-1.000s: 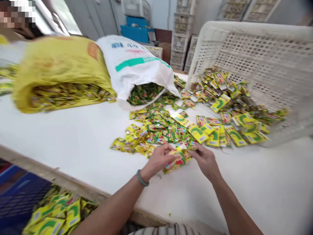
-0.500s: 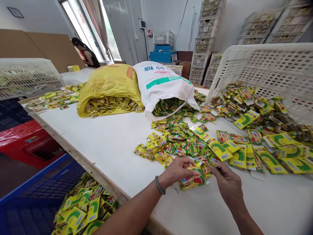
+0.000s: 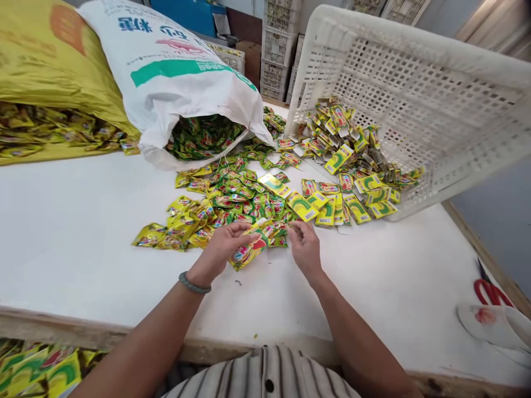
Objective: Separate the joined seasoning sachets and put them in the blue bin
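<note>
Step in hand looks like gathering sachets into a bundle: left hand (image 3: 222, 246) closed around a small stack of yellow-green foil sachets (image 3: 249, 251), right hand (image 3: 304, 246) at 3 o'clock of it, fingers half curled, pinching at loose sachets (image 3: 249, 207) in the scattered pile on the white desk (image 3: 83, 243); grip there unclear. Next move likely needs squaring the stack. Tipped white plastic lattice crate (image 3: 415, 94) at 1 o'clock, white woven sack (image 3: 182, 83) at 11. Bare desk left and right; near edge close, red-handled scissors (image 3: 489, 287) at 4 o'clock.
</note>
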Tool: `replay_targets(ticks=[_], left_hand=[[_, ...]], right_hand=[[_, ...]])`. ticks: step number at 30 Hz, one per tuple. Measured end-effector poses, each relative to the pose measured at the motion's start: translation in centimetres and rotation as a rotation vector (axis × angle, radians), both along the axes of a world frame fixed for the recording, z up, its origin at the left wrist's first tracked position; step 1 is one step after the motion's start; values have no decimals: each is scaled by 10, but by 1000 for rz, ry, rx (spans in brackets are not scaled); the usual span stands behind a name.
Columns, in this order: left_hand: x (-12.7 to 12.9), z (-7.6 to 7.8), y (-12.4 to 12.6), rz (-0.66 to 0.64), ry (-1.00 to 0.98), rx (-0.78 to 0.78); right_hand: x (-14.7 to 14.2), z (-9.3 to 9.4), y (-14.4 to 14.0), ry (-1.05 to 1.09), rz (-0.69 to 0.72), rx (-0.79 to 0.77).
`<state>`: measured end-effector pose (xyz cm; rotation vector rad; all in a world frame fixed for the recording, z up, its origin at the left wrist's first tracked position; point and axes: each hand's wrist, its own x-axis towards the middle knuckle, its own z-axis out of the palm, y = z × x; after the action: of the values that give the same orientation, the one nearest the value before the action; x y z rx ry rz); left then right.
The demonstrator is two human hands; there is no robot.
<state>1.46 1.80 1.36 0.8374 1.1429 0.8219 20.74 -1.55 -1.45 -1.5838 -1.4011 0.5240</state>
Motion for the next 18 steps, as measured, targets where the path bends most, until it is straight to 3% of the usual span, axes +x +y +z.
replay_targets(ticks=[4, 7, 13, 16, 18], left_hand=[[-6, 0, 5, 75, 34, 2], [-8, 0, 5, 68, 54, 10], [-8, -2, 3, 8, 131, 28], [-7, -2, 2, -45, 168, 42], [-7, -2, 1, -62, 185, 27]], right_hand=[[-5, -15, 1, -317, 20, -61], [-7, -15, 0, -395, 15, -150], [15, 1, -1, -262, 26, -392], [25, 7, 1, -129, 57, -397], [24, 8, 1, -153, 15, -360]])
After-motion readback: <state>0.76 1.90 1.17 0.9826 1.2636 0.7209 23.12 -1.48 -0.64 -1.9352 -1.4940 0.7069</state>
